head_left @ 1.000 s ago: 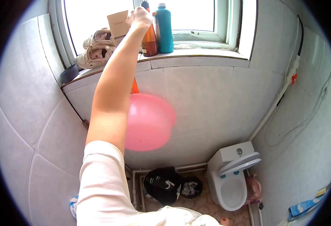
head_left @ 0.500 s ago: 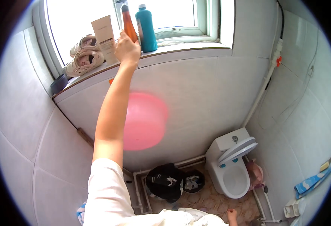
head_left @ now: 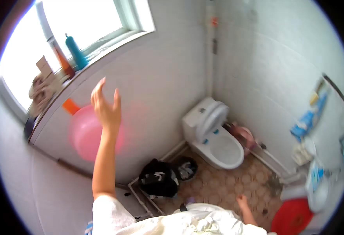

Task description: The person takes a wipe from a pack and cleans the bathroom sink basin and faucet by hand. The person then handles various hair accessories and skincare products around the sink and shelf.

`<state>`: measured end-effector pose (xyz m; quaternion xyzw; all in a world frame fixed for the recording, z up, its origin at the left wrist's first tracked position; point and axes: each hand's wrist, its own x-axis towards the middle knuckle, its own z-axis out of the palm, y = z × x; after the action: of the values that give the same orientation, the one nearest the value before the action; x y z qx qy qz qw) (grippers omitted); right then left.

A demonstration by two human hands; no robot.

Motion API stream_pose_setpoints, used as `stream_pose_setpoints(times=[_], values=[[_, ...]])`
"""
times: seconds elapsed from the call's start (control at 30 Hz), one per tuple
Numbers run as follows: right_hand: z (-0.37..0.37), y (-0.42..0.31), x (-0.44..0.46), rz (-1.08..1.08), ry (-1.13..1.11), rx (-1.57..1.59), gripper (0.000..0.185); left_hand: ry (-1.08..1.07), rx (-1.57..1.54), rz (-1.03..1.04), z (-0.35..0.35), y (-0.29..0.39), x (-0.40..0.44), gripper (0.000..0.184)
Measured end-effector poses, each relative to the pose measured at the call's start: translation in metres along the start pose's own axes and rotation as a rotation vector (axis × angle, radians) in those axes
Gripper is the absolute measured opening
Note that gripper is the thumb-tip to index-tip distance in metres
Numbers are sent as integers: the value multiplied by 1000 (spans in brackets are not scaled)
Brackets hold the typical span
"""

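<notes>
My left hand is raised in front of the window wall with nothing in it, thumb and fingers apart. Behind it a pink basin hangs against the wall below an orange piece, partly covered by my forearm. On the sill up and to the left stand an orange-brown pump bottle and a teal bottle. Left of them are a beige tube and a pair of light shoes, all blurred. Low down, my right hand hangs over the floor, fingers curled, apparently holding nothing.
A white toilet stands in the corner, a pink item beside it. Dark cloth and a black bin sit by the wall pipes. At right are a blue towel, a washbasin and a red round object.
My left hand has let go of the orange-brown pump bottle on the sill and drawn back, opening. The view has swung right, bringing the washbasin and red object into sight.
</notes>
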<state>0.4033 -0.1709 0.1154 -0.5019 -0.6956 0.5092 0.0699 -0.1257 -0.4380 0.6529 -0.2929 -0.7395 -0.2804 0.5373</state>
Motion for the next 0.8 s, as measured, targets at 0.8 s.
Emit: stream_pose_setpoints(times=[0.8], values=[[-258,188,-238,226,545,798,16,-1513,-1013,-90,-31,586,-381,33]])
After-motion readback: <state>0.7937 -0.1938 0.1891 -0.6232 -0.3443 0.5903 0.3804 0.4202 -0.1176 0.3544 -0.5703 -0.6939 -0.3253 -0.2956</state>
